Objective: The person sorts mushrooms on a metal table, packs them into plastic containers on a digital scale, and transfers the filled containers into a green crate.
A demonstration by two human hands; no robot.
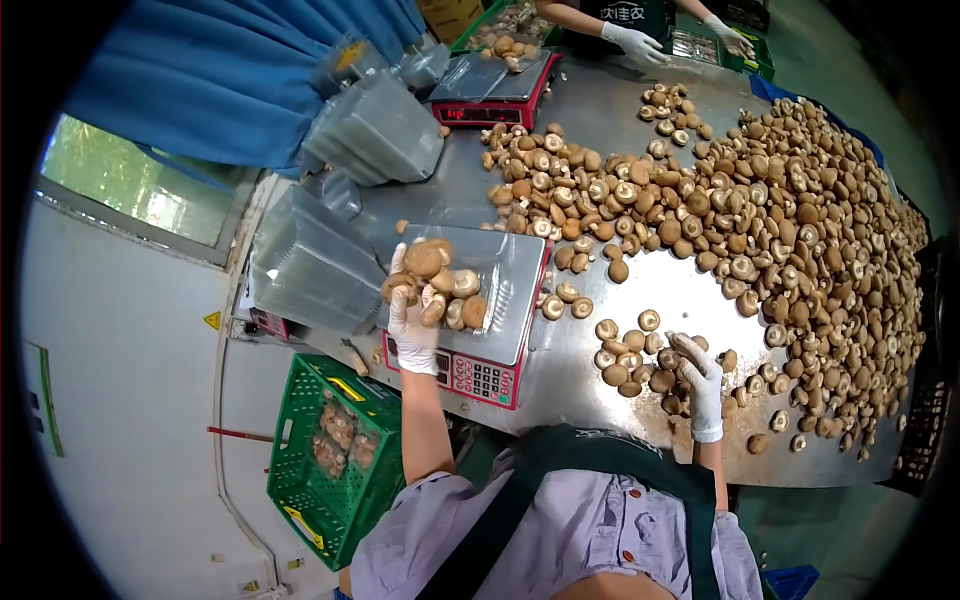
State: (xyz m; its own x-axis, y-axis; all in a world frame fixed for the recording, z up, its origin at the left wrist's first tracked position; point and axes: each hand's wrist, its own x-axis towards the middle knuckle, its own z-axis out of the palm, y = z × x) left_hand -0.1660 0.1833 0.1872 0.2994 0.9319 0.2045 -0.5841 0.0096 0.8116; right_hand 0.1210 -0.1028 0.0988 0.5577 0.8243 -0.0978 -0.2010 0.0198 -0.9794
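Observation:
My left hand (412, 325), in a white glove, is at the near left of a red-edged digital scale (515, 290). Its fingers are closed around a brown mushroom (397, 289). Beside those fingers, more mushrooms (465, 284) sit in a clear plastic tray (495, 268) on the scale's plate. My right hand (703, 385), also gloved, reaches down to a small group of mushrooms (625, 355) on the metal table. Its fingers are stretched out and touch mushrooms at their left side; the palm side is partly hidden.
A large mushroom heap (800, 220) covers the table's right side. Stacked clear trays (315, 265) stand at the left, below a blue curtain (220, 80). A green crate (285, 455) holds packed mushrooms at lower left. Across the table are a second scale (490, 95) and a co-worker's gloved hands (635, 43).

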